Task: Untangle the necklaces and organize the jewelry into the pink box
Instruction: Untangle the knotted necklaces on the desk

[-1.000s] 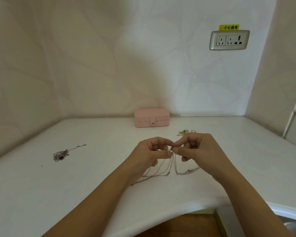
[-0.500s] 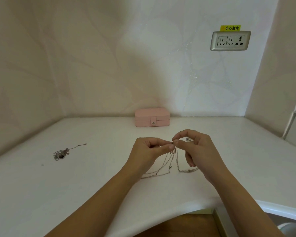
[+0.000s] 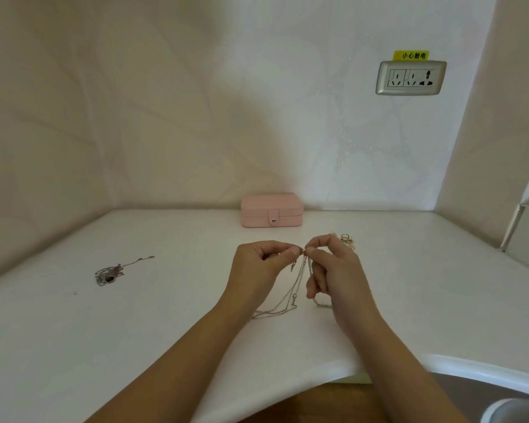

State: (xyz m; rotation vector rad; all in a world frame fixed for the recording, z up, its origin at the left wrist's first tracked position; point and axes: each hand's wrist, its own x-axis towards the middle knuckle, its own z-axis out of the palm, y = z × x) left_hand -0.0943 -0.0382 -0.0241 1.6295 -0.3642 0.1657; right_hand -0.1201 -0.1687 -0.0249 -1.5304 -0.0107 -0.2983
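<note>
Both hands are raised over the white desk (image 3: 74,346), pinching the same tangle of silver chains (image 3: 300,279). The left hand (image 3: 263,264) has thumb and forefinger closed on the top of the strands; the right hand (image 3: 333,270) pinches at the same spot, tips nearly touching the left's, its other fingers curled loosely. The chains hang down from the pinch and trail onto the desk toward 7 o'clock of the hands. The pink box (image 3: 271,210) sits at 12 o'clock by the wall, snap closed, well apart from the hands. A second clump of necklace with a pendant (image 3: 110,273) lies at 9 o'clock, far left. A small pile of rings (image 3: 347,239) sits just behind the right hand, at 1 o'clock. Risks, as I judge them: pulling the two pinches apart too hard would tighten the knot or snap a fine link; a slipped pinch drops the strands and they re-tangle; the right wrist could sweep the rings off their spot; the trailing ends lie near the desk's front edge and could slide over. Hard to make out: how many chains are in the tangle, where the knot sits (behind the fingertips), whether a clasp is being held. The ring pile is partly hidden by the right hand. The box's inside is unseen.
</note>
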